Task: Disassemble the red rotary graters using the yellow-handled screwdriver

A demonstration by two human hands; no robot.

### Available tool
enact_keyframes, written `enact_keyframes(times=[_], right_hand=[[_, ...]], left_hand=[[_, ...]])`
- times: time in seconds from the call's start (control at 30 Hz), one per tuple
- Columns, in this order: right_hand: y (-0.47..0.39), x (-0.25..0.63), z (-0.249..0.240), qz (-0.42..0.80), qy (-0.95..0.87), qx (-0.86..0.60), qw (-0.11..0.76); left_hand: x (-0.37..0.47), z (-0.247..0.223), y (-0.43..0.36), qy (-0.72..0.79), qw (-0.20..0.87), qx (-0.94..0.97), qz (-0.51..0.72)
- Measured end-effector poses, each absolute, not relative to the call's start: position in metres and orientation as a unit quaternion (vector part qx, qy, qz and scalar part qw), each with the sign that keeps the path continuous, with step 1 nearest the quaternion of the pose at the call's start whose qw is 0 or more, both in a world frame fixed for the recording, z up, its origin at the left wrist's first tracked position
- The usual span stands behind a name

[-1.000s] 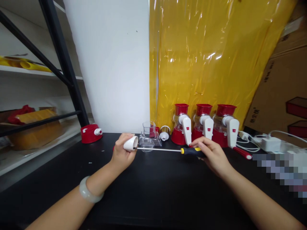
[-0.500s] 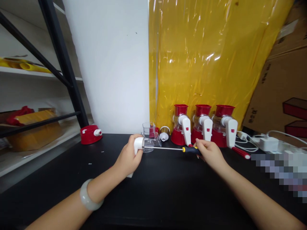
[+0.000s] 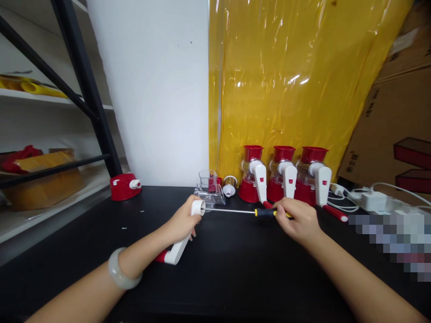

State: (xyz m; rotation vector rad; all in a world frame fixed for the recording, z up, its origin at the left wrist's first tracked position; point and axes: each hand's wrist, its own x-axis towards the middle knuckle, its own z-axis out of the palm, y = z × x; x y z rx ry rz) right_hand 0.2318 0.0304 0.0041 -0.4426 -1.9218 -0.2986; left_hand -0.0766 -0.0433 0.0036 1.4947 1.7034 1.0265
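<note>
Crank has swung since the last frame: its white arm and red grip (image 3: pixel 160 256) now show below your left hand (image 3: pixel 183 220), lower left of centre; they were mostly hidden behind it. Your left hand is closed around the socket end of the white crank handle (image 3: pixel 181 247), at frame centre. Your right hand (image 3: pixel 298 220), right of centre, is wrapped around the yellow-and-black screwdriver (image 3: pixel 232 211); shaft runs level into the socket. Can't tell if the tip is seated.

Risks, my read: tip could slip or cam out if the shaft goes off-axis, since the crank has only your left hand behind it. A slip could jab your left fingers, right by the rim.

Around you: clear plastic housing (image 3: pixel 209 196) just behind the socket, easy to knock. Grater drum (image 3: pixel 230 186) beside it. Three assembled rotary graters at right of centre; the leftmost one's crank grip (image 3: pixel 268 205) sits close to your screwdriver handle, so it could limit swing. Red base (image 3: pixel 124 188), left, well apart. All on the black worktop (image 3: pixel 235 278).
</note>
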Motion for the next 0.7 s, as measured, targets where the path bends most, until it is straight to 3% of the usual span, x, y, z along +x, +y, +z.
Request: enact_keyframes(times=[0.1,0.17,0.3,0.4,0.47,0.57,0.7], right_hand=[[0.029,0.232,0.005,-0.067,-0.799,-0.225,0.554],[0.030,0.230,0.007,0.060,-0.770,-0.299,0.561],[0.036,0.223,0.011,0.404,-0.630,-0.356,0.559],[0.041,0.222,0.012,0.530,-0.554,-0.371,0.524],[0.046,0.223,0.009,0.513,-0.576,-0.430,0.469],[0.053,0.227,0.002,0.401,-0.642,-0.509,0.409],[0.054,0.227,-0.003,0.281,-0.697,-0.505,0.424]], left_hand=[[-0.073,0.006,-0.044,0.649,0.341,0.560,0.386],[-0.073,0.007,-0.044,0.642,0.307,0.573,0.408],[-0.073,0.011,-0.050,0.632,0.134,0.631,0.430],[-0.072,0.013,-0.055,0.629,0.016,0.666,0.401],[-0.071,0.013,-0.057,0.632,-0.006,0.672,0.387],[-0.069,0.012,-0.058,0.639,0.043,0.670,0.376],[-0.070,0.008,-0.057,0.638,0.114,0.660,0.380]])
